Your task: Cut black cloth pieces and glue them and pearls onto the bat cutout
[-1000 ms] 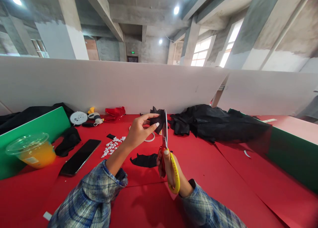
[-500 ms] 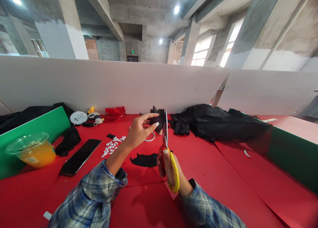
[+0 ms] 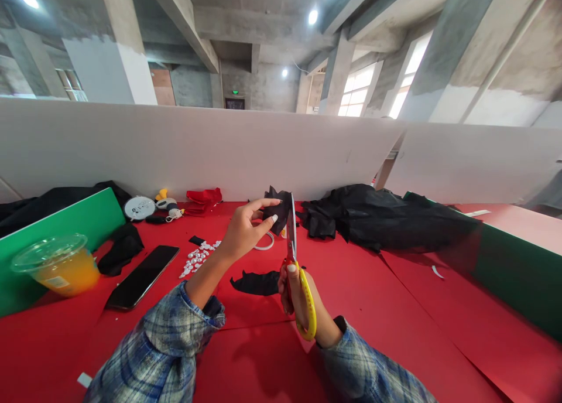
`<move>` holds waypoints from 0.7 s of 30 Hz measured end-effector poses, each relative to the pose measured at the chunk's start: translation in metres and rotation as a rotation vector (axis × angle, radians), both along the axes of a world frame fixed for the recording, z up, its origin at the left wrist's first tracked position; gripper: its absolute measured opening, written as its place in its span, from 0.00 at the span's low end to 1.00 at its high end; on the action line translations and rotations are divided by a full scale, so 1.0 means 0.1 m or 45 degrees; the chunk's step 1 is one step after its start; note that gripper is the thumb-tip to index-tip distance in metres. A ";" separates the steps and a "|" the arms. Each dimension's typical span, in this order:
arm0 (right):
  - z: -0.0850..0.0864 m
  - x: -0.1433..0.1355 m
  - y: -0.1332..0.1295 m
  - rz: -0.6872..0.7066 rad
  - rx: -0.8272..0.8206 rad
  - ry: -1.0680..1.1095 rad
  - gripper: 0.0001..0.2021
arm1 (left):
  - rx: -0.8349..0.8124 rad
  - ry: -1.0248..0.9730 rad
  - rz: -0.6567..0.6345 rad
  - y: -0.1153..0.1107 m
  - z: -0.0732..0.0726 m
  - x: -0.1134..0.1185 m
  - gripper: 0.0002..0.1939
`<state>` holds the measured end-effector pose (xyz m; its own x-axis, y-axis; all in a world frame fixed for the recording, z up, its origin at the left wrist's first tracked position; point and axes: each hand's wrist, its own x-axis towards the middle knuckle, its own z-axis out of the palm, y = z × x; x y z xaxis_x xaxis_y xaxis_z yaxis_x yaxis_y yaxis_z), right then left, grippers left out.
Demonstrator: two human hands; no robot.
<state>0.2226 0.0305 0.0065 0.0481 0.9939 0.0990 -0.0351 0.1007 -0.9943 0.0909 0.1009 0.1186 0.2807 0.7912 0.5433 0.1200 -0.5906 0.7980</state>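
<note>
My left hand [image 3: 248, 227] pinches a small piece of black fabric [image 3: 276, 209] between thumb and fingers, above the red tabletop. Its upper edge looks jagged. My right hand [image 3: 301, 297] is closed round the red and yellow handles of a pair of scissors [image 3: 293, 233]. The blades point upward and lie against the right edge of the fabric; whether cloth is between them I cannot tell. Below the hands, a black fabric strip [image 3: 254, 283] lies on the table, its right end partly behind my right hand. A white ring [image 3: 265, 243] shows behind my left hand.
White pearl beads [image 3: 197, 258] and a black phone [image 3: 143, 277] lie left. A cup of orange drink [image 3: 57, 265] stands near the green board [image 3: 109, 207]. Black cloth [image 3: 373, 215] is heaped back right. Red fabric [image 3: 203, 200] and a round white spool [image 3: 139, 208] sit along the white partition [image 3: 197, 151].
My left hand and the black fabric have shifted very slightly left. The scissors stay almost in the same place, still held at the fabric's edge.
</note>
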 end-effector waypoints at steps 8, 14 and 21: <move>-0.01 0.01 -0.01 0.001 -0.004 0.000 0.30 | 0.000 0.002 -0.012 -0.02 0.04 -0.01 0.18; -0.06 0.02 0.01 0.019 -0.026 0.005 0.28 | 0.000 0.036 -0.013 -0.02 0.07 -0.04 0.18; -0.07 0.03 0.03 -0.002 -0.037 -0.058 0.28 | 0.021 0.045 -0.044 0.01 0.08 -0.08 0.18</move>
